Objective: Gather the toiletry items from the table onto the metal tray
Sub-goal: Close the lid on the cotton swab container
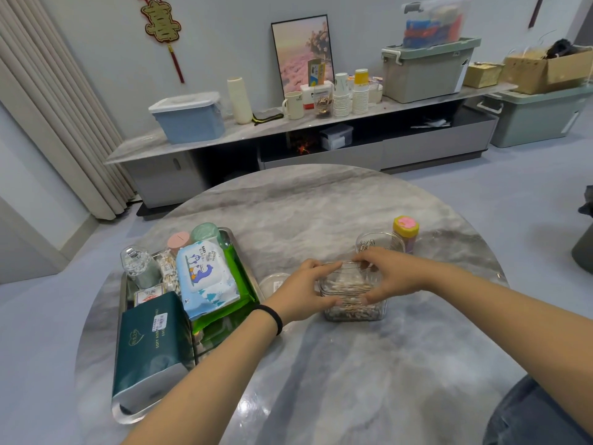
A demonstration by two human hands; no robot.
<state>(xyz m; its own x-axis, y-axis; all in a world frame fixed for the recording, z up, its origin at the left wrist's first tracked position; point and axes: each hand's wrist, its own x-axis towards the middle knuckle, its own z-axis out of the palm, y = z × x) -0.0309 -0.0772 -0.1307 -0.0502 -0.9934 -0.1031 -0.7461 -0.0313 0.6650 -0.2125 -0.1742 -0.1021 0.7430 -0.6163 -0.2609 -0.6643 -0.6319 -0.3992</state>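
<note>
Both hands are wrapping around a clear plastic box of cotton swabs point(353, 293) that is sitting on the round marble table point(321, 364), right of the middle. The left hand point(301, 292) is gripping the box's left side with curled fingers, a black band point(272, 317) circling its wrist. The right hand point(390, 276) is curling over the box's far right corner and side, its thumb lying against the near face. Whether the box is lifting off the table or resting on it, I cannot tell.

Just left of the box, touching the left hand's edge, a small clear round lid or dish point(272, 282) is lying flat. Behind the right hand, a clear cup of metal pins point(378, 242) is standing beside a small yellow container with a pink top point(407, 229).

The metal tray point(123, 409) is lying at the table's left edge, well filled: a dark green tissue pack point(150, 345) at its near end, a blue and white baby wipes pack point(205, 277) resting on something bright green point(239, 284), a clear bottle point(139, 266), a pink-lidded jar point(179, 240) and a pale green cup point(207, 232) at the far end.
</note>
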